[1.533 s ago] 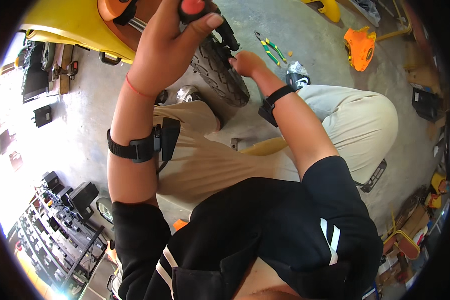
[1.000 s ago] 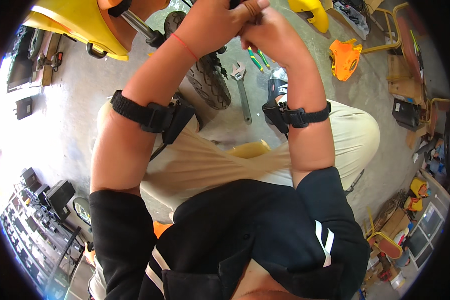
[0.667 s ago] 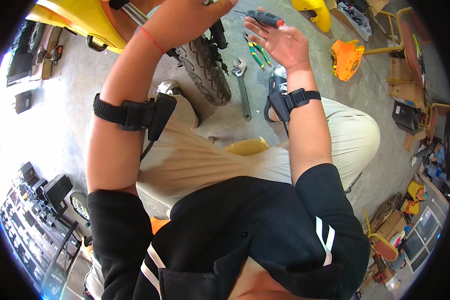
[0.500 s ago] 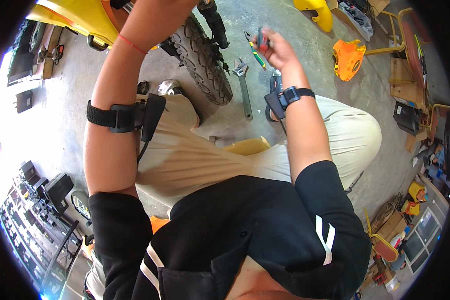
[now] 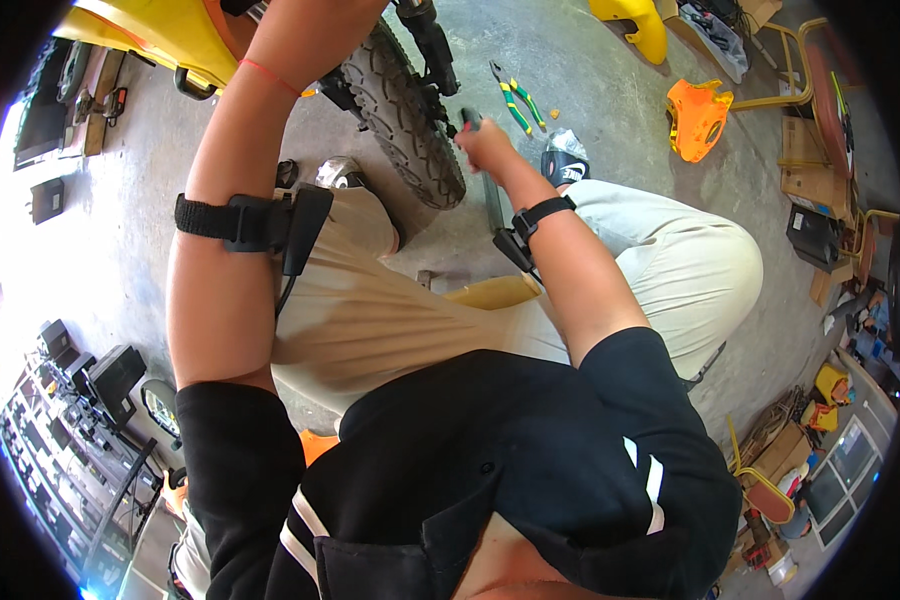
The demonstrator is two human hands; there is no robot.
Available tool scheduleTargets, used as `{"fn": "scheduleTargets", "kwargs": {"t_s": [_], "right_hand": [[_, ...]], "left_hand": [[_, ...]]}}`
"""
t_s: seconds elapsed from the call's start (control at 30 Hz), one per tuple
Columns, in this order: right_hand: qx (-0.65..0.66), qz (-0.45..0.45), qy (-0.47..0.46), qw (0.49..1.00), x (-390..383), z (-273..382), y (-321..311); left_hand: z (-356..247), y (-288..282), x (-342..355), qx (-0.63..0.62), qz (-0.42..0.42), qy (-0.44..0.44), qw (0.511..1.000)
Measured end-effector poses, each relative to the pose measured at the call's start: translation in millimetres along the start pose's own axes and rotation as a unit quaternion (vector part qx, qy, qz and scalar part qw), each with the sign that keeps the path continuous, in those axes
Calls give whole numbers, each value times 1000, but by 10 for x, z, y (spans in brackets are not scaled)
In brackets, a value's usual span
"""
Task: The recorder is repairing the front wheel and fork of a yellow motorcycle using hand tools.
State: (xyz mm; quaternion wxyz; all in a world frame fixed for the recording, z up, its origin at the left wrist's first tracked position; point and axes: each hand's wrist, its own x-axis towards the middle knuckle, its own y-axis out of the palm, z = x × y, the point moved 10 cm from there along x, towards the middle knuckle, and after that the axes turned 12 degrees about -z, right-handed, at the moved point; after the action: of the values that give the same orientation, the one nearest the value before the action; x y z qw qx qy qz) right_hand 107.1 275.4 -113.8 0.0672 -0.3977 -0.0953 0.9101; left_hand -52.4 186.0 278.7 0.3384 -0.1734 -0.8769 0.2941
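My right hand [image 5: 488, 148] is closed around a tool with a red-and-black handle [image 5: 470, 120]; its kind is too blurred to tell. It is close to the right side of a knobbly front tyre [image 5: 400, 120], below a black fork leg [image 5: 428, 45]. Past the top edge of the picture reaches my left hand [image 5: 325, 35], its fingers out of sight beside the yellow bodywork [image 5: 160, 40] of a motorbike. Pliers with green-and-yellow handles [image 5: 518, 105] lie spread on the floor beyond my right hand. An adjustable wrench [image 5: 493, 205] is mostly covered by my right forearm.
An orange plastic part [image 5: 698, 120] and a yellow fender-like part [image 5: 638, 28] lie on the floor at right. Chairs with gold frames [image 5: 795, 65] and cardboard boxes [image 5: 810, 160] line the right side. A small yellowish seat [image 5: 490, 292] is between my legs.
My right hand has swung left and nearer, from beside the pliers toward the tyre, carrying the red-and-black-handled tool. It now covers much of the wrench. My left arm has barely moved.
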Motion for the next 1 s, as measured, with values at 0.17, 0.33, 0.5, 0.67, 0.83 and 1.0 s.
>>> {"fn": "scheduleTargets", "kwargs": {"t_s": [0.17,0.33,0.5,0.67,0.83,1.0], "right_hand": [[-8,-67,-19,998,-82,115,-235],[-32,5,5,999,-123,56,-146],[74,-146,1,986,-174,194,-400],[-29,-11,74,997,-174,193,-322],[-85,-177,-18,980,-198,511,-887],[-168,-124,-17,978,-342,805,-1240]], "left_hand": [[-77,21,9,7,7,34,999],[-58,12,6,-2,13,13,1000],[-54,21,-7,9,16,14,1000],[-78,30,-17,32,20,40,999],[-14,18,-21,25,15,16,999],[-8,-24,-31,33,5,29,999]]}}
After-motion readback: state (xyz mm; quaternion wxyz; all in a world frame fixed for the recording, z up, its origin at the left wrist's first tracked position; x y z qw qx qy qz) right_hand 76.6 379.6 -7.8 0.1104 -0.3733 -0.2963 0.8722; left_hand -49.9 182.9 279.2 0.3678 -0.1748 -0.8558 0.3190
